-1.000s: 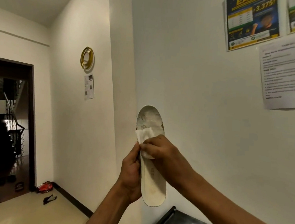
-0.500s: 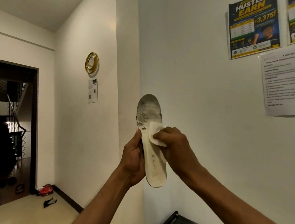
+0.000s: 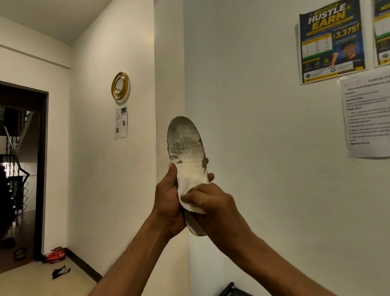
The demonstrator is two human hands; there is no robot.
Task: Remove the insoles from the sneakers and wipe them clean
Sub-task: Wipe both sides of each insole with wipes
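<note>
Our left fingers (image 3: 210, 177) curled behind the insole (image 3: 186, 147), the left hand (image 3: 167, 199) gripping its middle and holding it upright before the wall (image 3: 251, 105). Our right hand (image 3: 213, 203) pinched a wipe (image 3: 192, 189) flat against its lower half.

Two bare forearms enter from bottom edge, no sleeves in view up to frame border. Left hand (image 3: 169, 199) bare: no glove, ring or watch visible. Right hand (image 3: 215, 203) bare too, wrist without band or strap. Knuckles and fingers (image 3: 191, 195) uncovered; thumbnail short. Upper arms and clothing outside view
</note>
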